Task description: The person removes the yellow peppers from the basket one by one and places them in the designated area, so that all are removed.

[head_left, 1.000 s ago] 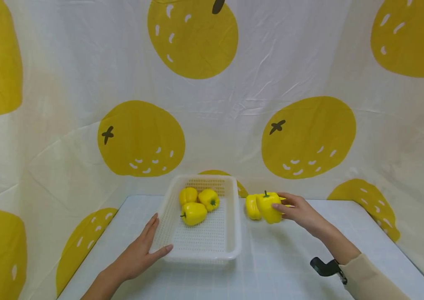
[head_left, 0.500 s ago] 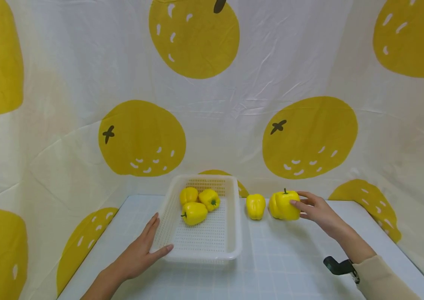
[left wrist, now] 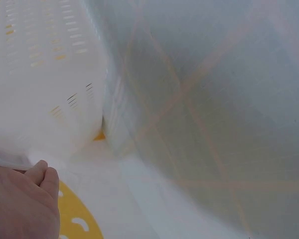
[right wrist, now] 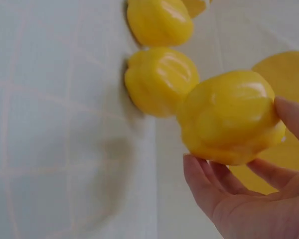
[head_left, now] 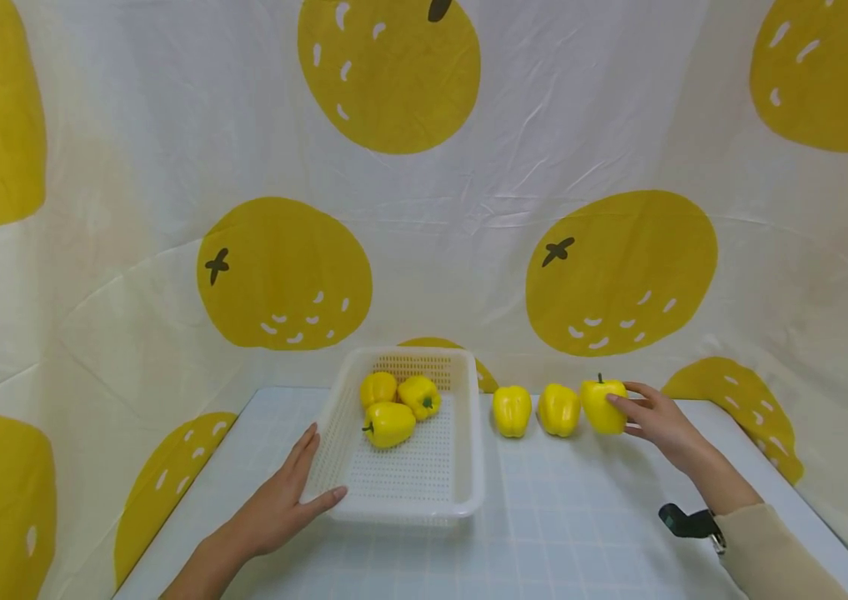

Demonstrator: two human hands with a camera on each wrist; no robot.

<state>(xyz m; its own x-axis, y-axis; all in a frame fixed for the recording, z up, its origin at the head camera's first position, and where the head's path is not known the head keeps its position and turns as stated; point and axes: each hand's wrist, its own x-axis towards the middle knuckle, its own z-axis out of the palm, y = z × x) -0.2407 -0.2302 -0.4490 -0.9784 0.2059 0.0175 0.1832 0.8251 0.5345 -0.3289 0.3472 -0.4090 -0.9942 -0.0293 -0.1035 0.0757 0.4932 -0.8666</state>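
My right hand (head_left: 659, 421) holds a yellow bell pepper (head_left: 604, 407) by its side, stem up, between thumb and fingers. In the right wrist view that held pepper (right wrist: 229, 117) is raised over the table, its shadow apart from it. To its left stand two more yellow bell peppers, a near one (head_left: 559, 410) and a farther one (head_left: 512, 412). My left hand (head_left: 277, 506) rests on the front left corner of a white plastic basket (head_left: 466, 467), fingers along the left side and thumb over the front rim. Inside the basket lie three yellow bell peppers (head_left: 389, 425).
The table (head_left: 544, 533) has a pale blue checked cover. Behind it hangs a white curtain (head_left: 439, 267) printed with large yellow fruit. A black camera mount (head_left: 686, 522) sits on my right wrist, by a beige sleeve (head_left: 769, 550).
My right hand has carried its pepper rightward, past the two standing peppers, which now show separately. My left hand and the basket stay in place.
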